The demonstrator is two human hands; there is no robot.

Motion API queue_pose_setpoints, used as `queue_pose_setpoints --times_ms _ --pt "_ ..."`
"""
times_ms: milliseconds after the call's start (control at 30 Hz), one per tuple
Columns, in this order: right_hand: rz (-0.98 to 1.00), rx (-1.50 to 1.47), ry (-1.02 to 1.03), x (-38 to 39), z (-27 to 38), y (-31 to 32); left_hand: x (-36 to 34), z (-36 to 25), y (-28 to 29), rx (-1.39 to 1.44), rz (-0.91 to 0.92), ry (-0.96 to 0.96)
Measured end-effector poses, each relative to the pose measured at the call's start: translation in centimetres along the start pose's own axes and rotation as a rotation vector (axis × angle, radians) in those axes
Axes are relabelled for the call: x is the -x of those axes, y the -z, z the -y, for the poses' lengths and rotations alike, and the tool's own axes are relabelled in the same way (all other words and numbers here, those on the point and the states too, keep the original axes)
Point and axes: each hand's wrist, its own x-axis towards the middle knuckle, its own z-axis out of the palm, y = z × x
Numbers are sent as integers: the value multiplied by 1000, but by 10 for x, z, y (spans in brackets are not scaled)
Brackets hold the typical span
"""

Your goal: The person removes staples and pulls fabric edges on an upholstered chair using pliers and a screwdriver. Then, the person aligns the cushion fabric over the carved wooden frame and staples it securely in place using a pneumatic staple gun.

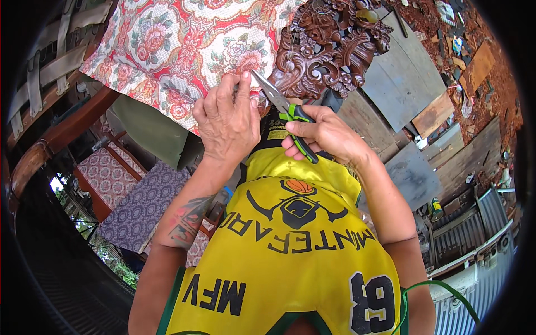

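Floral fabric [187, 56], carved wood [301, 61], pliers [273, 96] and red dirt [483, 34] suggest an open-air upholstery workshop.

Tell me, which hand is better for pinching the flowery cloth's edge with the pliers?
Probably the right hand: it holds the pliers, and their tips point toward the flowered cloth. The left hand shows no tool and is at the cloth's edge, so it seems better placed to steady it.

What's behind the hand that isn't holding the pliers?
Behind the left hand, you can see red-and-white flowered cloth. Whatever the hand itself covers can't be seen.
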Motion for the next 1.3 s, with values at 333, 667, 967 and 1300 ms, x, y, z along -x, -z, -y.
queue_pose_setpoints --times_ms 333,667,967,1300 --pt "-2 -65 -78 -6 8 4 2 0 -3 20 -26 24" --pt "119 -168 -206 -10 -2 -11 8 3 -10 86 -131 70" --pt "-242 1312 260 -6 0 -38 11 6 -15 149 -199 85" --pt "-813 1265 65 3 -5 -77 12 3 -17 131 -222 89"
